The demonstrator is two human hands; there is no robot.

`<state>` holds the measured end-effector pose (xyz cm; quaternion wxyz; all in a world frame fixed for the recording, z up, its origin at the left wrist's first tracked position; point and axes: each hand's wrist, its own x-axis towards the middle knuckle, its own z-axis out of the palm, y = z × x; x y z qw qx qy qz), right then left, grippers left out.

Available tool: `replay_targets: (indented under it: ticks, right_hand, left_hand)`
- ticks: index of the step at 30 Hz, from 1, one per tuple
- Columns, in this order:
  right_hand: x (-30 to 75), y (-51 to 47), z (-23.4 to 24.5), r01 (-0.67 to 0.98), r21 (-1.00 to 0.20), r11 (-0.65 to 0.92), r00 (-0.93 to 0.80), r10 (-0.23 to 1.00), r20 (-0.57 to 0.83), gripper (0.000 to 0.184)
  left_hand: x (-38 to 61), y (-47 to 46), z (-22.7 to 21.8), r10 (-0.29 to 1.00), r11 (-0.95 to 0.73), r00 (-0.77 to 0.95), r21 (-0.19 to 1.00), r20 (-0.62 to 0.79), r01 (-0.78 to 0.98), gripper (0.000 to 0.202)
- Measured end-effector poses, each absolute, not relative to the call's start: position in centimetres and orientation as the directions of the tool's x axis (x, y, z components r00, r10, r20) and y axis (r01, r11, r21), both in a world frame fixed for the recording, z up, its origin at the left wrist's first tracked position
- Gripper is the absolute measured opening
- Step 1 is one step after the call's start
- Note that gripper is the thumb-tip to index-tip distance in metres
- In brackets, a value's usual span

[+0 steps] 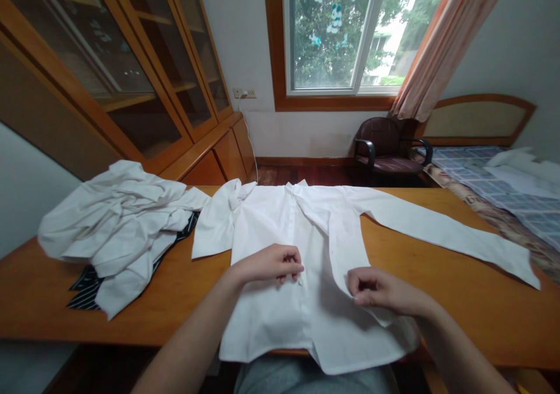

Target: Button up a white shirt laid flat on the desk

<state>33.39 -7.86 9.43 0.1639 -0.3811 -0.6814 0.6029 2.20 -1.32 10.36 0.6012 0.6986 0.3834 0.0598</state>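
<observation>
A white long-sleeved shirt (280,219) lies flat, front up, on the wooden table (437,277), collar away from me and hem over the near edge. Its right-hand sleeve (441,230) stretches out across the table; the other sleeve (216,219) is folded in. My left hand (273,264) rests on the button strip at mid-shirt, fingers curled and pinching the cloth. My right hand (378,289) pinches the loose edge of the open front panel, fingers closed on the fabric.
A heap of crumpled white garments (118,213) with a dark striped piece (90,283) under it sits on the table's left. Glass-fronted cabinets (131,73) stand at left. Beyond the table are a dark armchair (385,146), a window, and a bed (503,189) at right.
</observation>
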Motion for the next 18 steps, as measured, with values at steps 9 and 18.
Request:
replay_targets:
  ticks: [9,18]
  right_hand:
    - [29.6,-10.0,9.3,0.331,-0.94,-0.083,-0.875,0.347,-0.339,0.046]
    - [28.9,-6.4,9.3,0.423,-0.906,0.026,-0.578,0.778,-0.248,0.034]
  left_hand:
    - [-0.2,2.2,8.3,0.93,-0.295,0.366,0.659,0.032,0.692,0.024]
    - [-0.7,0.9,3.5,0.851,-0.492,0.518,0.474,0.086,0.73,0.033]
